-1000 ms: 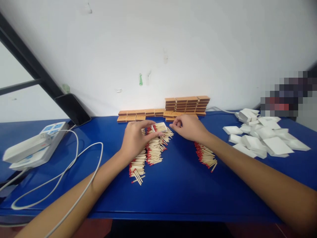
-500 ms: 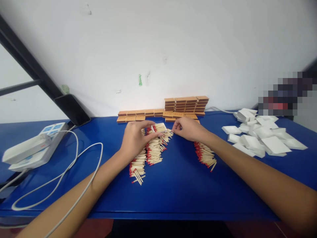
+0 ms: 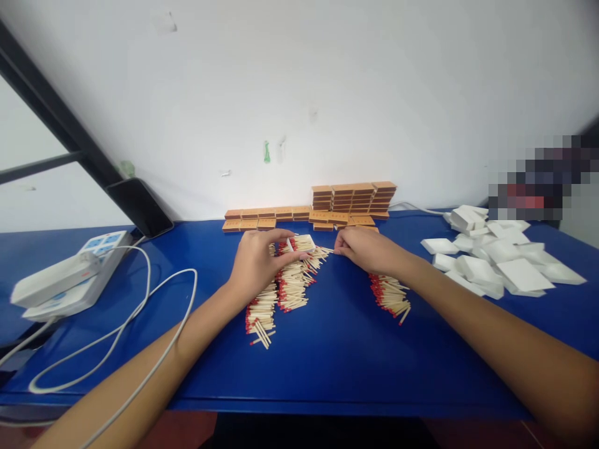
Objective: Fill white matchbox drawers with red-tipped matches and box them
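My left hand (image 3: 255, 263) is closed around a small white matchbox tray (image 3: 290, 246), thumb at the near side and fingers at the far side. Red-headed matches (image 3: 303, 242) lie inside the tray. Below it, two heaps of loose matches (image 3: 292, 290) spread over the blue table, partly hidden by this hand. My right hand (image 3: 369, 251) is just right of the tray, thumb and fingertips pinched on the end of a match (image 3: 329, 251) at the edge of the heap. Under the right wrist lies another heap of matches (image 3: 389, 296).
Orange-brown matchboxes (image 3: 353, 196) stand stacked and in rows along the wall. At the right, several white trays (image 3: 524, 274) lie in a loose pile. A power strip (image 3: 79, 280) with a white cable (image 3: 194, 293) looping over my left forearm and a dark phone (image 3: 140, 206) are at the left.
My right hand has shifted slightly right, and a match now shows at its fingertips. My left hand keeps holding the tray in nearly the same place.
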### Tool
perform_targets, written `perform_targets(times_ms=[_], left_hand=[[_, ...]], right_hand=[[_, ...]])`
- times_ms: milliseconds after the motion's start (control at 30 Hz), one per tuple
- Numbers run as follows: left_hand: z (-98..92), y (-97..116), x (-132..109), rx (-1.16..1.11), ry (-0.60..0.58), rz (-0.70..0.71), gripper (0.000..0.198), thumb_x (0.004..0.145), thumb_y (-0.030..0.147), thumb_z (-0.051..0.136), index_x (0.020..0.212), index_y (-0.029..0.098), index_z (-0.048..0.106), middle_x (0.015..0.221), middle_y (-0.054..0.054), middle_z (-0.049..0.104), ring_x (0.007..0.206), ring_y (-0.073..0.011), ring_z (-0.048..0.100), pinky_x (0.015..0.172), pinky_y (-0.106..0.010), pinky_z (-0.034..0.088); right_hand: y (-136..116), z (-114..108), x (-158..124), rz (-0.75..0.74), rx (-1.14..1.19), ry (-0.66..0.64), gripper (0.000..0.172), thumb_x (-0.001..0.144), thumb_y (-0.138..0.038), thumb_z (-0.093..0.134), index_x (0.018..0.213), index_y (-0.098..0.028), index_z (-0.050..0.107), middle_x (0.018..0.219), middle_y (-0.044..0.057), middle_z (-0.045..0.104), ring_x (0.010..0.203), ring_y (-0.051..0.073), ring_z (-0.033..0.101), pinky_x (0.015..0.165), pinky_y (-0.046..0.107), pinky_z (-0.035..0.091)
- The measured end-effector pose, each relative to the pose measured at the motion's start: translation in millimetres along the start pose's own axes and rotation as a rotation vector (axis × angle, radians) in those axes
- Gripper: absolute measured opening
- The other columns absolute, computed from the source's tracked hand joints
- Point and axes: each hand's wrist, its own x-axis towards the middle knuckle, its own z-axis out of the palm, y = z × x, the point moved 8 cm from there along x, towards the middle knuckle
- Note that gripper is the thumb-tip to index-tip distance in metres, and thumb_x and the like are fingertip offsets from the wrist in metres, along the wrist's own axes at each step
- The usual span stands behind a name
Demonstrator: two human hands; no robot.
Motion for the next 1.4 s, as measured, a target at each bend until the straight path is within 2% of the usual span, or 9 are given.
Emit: perform_targets(times_ms=[200,400,567,700,767,900,1000,1200,1400], left_hand=[[1.0,-2,1,0.007,0.000,0.004,0.030,0.089,0.047,0.082,0.106,0.023,0.080,0.102,-0.005,0.083,0.092,-0.0249,0.078,0.082,-0.037,0.055],[3.7,-5,-1,0.049,-0.016,0.006,0.040,0.082,0.051,0.088,0.109,0.022,0.080,0.101,-0.004,0.082,0.087,-0.0254,0.077,0.083,-0.038,0.052],[3.7,-1,-1,0.052,-0.004,0.036,0.034,0.089,0.049,0.082,0.109,0.022,0.080,0.099,-0.004,0.082,0.087,-0.0246,0.076,0.084,-0.039,0.050],[3.2,1,-1,0.062,0.008,0.054,0.030,0.091,0.046,0.080,0.109,0.022,0.079,0.101,-0.005,0.082,0.091,-0.0256,0.076,0.086,-0.040,0.050],[3.6,-1,-1,0.065,0.005,0.051,0.029,0.091,0.045,0.080,0.109,0.022,0.079,0.102,-0.005,0.082,0.091,-0.0260,0.076,0.087,-0.041,0.050],[5.5,-3,-1,0.052,-0.020,0.034,0.029,0.089,0.044,0.082,0.108,0.022,0.079,0.098,-0.005,0.082,0.087,-0.0251,0.076,0.088,-0.041,0.049],[7.3,-2,-1,-0.027,-0.050,0.034,0.030,0.089,0.046,0.081,0.106,0.021,0.080,0.095,-0.005,0.083,0.082,-0.0227,0.076,0.083,-0.036,0.051],[10.1,7,-1,-0.091,-0.072,0.092,0.035,0.088,0.053,0.080,0.103,0.020,0.081,0.093,-0.006,0.082,0.075,-0.0192,0.072,0.071,-0.031,0.050],[12.6,10,-2,-0.119,-0.102,0.107,0.035,0.089,0.051,0.080,0.104,0.019,0.081,0.092,-0.006,0.082,0.073,-0.0180,0.070,0.070,-0.031,0.050]], right_hand=[[-4,-5,-5,-0.018,-0.100,-0.009,0.017,0.096,-0.015,0.055,0.089,-0.018,0.071,0.102,0.013,0.076,0.095,0.027,0.070,0.074,0.032,0.045],[-6,-17,-8,-0.012,0.008,0.120,0.017,0.098,-0.020,0.052,0.093,-0.019,0.068,0.103,0.011,0.075,0.089,0.024,0.068,0.072,0.032,0.045],[-11,-5,-7,0.107,0.073,0.077,0.014,0.094,-0.020,0.057,0.088,-0.019,0.070,0.091,0.008,0.077,0.079,0.021,0.068,0.065,0.031,0.042],[-12,0,-6,0.089,0.067,0.077,0.015,0.094,-0.018,0.056,0.088,-0.019,0.069,0.090,0.009,0.075,0.080,0.022,0.068,0.068,0.031,0.042],[-12,-8,-7,0.045,0.078,0.157,0.014,0.097,-0.022,0.055,0.089,-0.019,0.066,0.092,0.009,0.074,0.082,0.023,0.067,0.069,0.032,0.043],[-31,-31,-18,-0.217,0.168,0.352,0.014,0.101,-0.028,0.052,0.094,-0.020,0.061,0.096,0.008,0.068,0.084,0.022,0.063,0.074,0.034,0.045],[-45,-38,-26,-0.320,0.232,0.405,0.015,0.102,-0.030,0.051,0.094,-0.021,0.060,0.092,0.007,0.064,0.080,0.020,0.060,0.072,0.034,0.044],[-56,-26,-28,-0.326,0.445,0.290,0.018,0.104,-0.034,0.052,0.096,-0.022,0.061,0.088,0.004,0.063,0.078,0.019,0.058,0.070,0.033,0.043],[-52,-18,-27,-0.320,0.355,0.229,0.018,0.106,-0.035,0.047,0.100,-0.022,0.059,0.098,0.006,0.064,0.084,0.020,0.060,0.074,0.035,0.043]])
